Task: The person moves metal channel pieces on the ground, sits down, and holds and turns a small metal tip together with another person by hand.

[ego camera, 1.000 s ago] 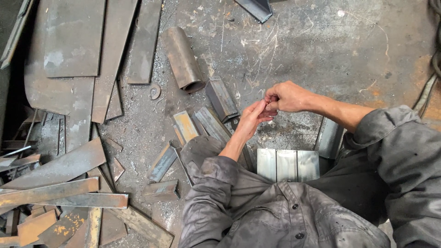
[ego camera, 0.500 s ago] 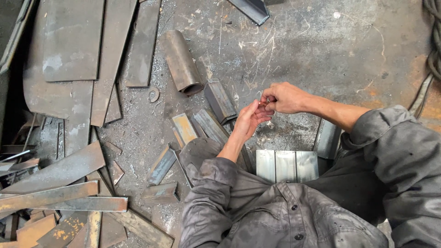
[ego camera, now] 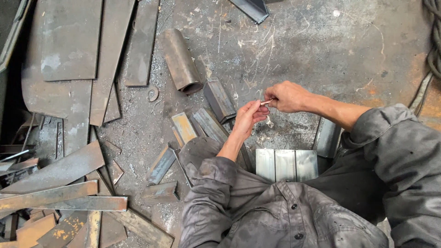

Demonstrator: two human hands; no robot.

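Observation:
My left hand (ego camera: 250, 118) and my right hand (ego camera: 285, 96) meet above the floor, both pinching a small thin rod-like piece (ego camera: 266, 102) between the fingertips. What the piece is cannot be made out. Below the hands lie short grey metal channel pieces (ego camera: 286, 164), set side by side in front of my knees. Both arms wear dirty grey sleeves.
A rusty metal pipe section (ego camera: 180, 61) lies upper centre. Short angle offcuts (ego camera: 219, 98) are scattered left of the hands. Steel plates (ego camera: 69, 41) and flat bars (ego camera: 55, 174) cover the left side. A coiled cable (ego camera: 432, 41) runs along the right edge.
The hands have drawn slightly apart, and the small piece now shows between the fingertips. The view has shifted a little.

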